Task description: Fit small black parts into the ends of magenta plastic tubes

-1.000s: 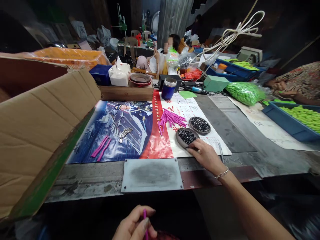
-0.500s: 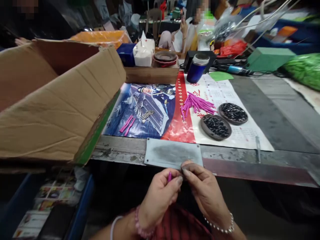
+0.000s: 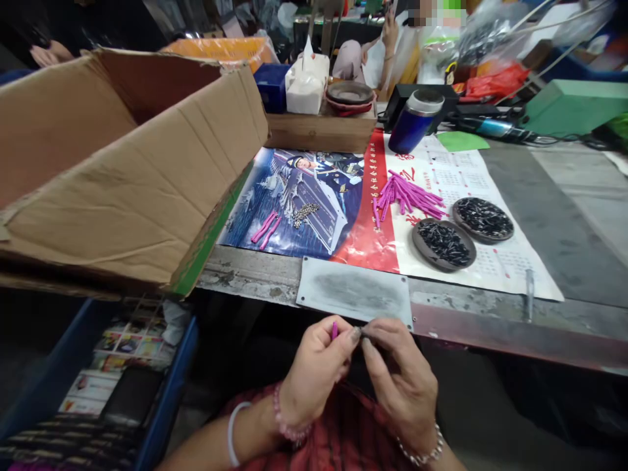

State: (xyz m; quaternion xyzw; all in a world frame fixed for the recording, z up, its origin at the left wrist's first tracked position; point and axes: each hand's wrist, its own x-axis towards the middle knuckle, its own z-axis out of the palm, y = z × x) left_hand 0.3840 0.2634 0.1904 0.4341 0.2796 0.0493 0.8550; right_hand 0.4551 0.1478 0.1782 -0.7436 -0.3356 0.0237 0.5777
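Observation:
My left hand [image 3: 316, 379] is closed on a slim pink stick [image 3: 334, 330], whose end pokes up between thumb and forefinger. Fingertips of my right hand [image 3: 405, 383] meet those of the left, pinching a small dark piece [image 3: 364, 333] too tiny to identify. Both hands are just in front of a grey plate [image 3: 356, 291] with a dark smudge, at the table edge. Beyond it lie a heap of pink sticks [image 3: 409, 196] and two round dishes, a near one [image 3: 424, 256] and a far one [image 3: 493, 239], full of small black pieces.
A big cardboard box [image 3: 196, 170] stands at left, above a blue bin [image 3: 189, 340]. On the poster [image 3: 343, 242] are small metallic bits [image 3: 305, 214] and a few pink pieces [image 3: 265, 227]. A blue jar [image 3: 415, 124] stands behind. Another person's hand [image 3: 52, 53] shows far left.
The view has shifted, so the table things sit further right. My right hand has turned a little and its fingers have spread apart slightly; the left still grips the pink stick.

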